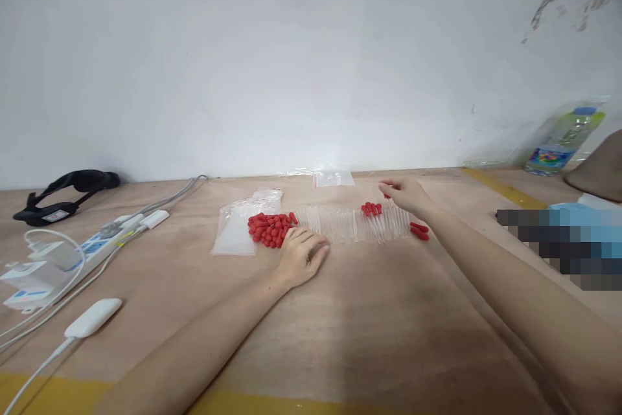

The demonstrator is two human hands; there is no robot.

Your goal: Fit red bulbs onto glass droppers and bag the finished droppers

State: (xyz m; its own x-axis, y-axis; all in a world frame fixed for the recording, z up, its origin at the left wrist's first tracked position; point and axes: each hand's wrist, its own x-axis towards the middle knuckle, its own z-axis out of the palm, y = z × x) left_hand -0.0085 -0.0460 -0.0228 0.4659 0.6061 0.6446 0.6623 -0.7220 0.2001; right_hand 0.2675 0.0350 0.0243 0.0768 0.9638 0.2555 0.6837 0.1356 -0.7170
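A heap of small red rubber bulbs (270,228) lies at centre frame. To its right, a flat row of clear glass dropper tubes (352,223) lies side by side, some capped red (372,208); two more finished droppers (419,231) lie just right.

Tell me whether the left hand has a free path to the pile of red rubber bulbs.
Probably yes. The left hand rests on the table right beside the pile of red bulbs, with nothing between them; only the clear tubes lie to its other side.
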